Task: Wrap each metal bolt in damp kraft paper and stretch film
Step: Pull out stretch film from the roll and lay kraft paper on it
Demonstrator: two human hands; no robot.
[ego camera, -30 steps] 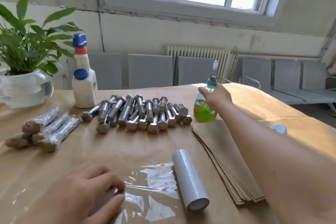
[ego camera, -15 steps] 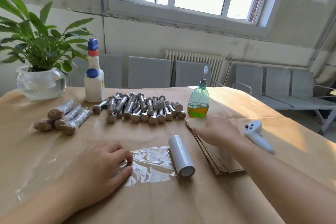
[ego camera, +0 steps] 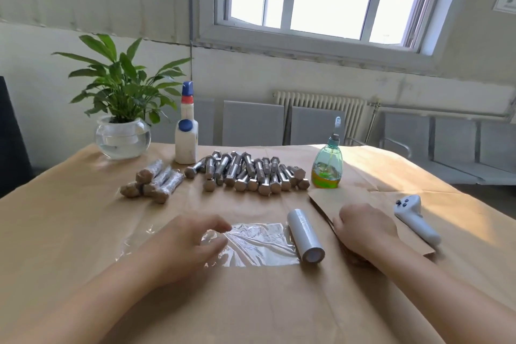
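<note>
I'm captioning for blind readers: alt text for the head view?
A left hand presses on stretch film unrolled from its roll; the right hand rests on kraft paper sheets. Behind lie bare bolts and wrapped bolts.

Our left hand [ego camera: 190, 243] lies palm down at about seven o'clock, fingers loosely spread and pointing toward two o'clock, forearm reaching in from the lower left. Our right hand [ego camera: 363, 227] sits at four o'clock, knuckles up, fingers curled under, forearm running back to the lower right.
</note>
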